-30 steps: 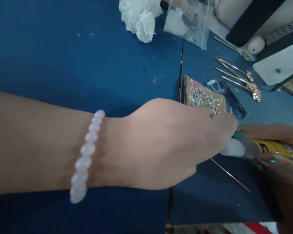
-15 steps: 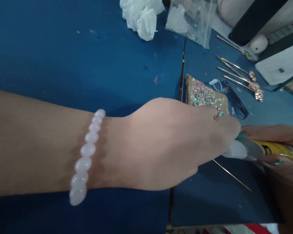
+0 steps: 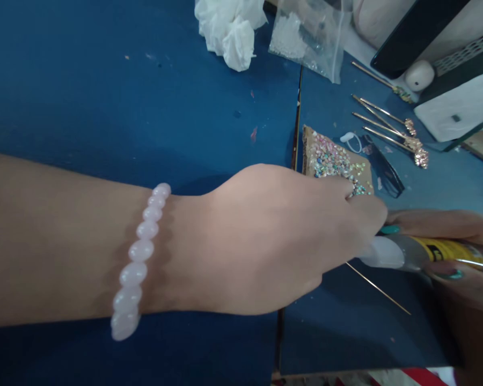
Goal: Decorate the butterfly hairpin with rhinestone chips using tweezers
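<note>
My left hand (image 3: 273, 236), with a bracelet of pale pink beads (image 3: 139, 257) on the wrist, reaches across the blue table (image 3: 104, 80). Its fingers are pinched together and mostly hidden. A thin gold pin (image 3: 382, 292) sticks out from under them towards the lower right. My right hand (image 3: 446, 225), with teal nails, comes in from the right edge and grips a silver glue tube with a yellow label (image 3: 438, 251). The tube's white nozzle (image 3: 382, 252) touches my left fingertips. Just beyond them lies a piece of cardboard covered in small shiny stones (image 3: 334, 158).
Several gold hairpins with decorated heads (image 3: 390, 128) lie at the right rear. A crumpled white tissue (image 3: 229, 27) and a clear bag of white beads (image 3: 306, 32) sit at the back. A black strip (image 3: 386, 169) lies beside the cardboard, and a white box (image 3: 454, 107) stands far right.
Both hands stay together at the tube's nozzle. The view shifted slightly up and back down; nothing was taken hold of or let go.
</note>
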### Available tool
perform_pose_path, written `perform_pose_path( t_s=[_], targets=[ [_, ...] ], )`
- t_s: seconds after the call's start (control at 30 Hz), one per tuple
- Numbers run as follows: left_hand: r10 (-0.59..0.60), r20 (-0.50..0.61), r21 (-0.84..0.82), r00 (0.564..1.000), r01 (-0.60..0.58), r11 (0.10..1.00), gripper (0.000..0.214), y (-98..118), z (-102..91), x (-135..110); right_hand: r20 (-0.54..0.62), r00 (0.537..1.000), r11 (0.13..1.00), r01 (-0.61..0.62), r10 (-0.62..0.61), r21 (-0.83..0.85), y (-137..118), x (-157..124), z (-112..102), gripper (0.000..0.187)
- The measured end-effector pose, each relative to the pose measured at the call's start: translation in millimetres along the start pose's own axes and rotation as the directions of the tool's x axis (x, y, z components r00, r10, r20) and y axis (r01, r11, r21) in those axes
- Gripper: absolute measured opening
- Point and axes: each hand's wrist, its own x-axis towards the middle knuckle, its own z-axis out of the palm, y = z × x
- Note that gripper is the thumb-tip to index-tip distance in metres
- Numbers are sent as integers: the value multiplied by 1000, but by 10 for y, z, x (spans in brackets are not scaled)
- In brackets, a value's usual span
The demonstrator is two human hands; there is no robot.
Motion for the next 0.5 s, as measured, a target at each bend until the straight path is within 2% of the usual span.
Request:
perform_pose_path(
  t_s=[0.1, 0.5],
  targets=[
    [10, -29, -9, 1000, -10, 1000, 14, 2, 15, -14, 89, 978, 979, 178, -187, 100, -39, 46, 2, 27],
    [28, -58, 34, 998, -26, 999, 14, 9, 12, -22, 88, 980, 981, 174, -181, 84, -72, 74, 14, 28]
  ],
)
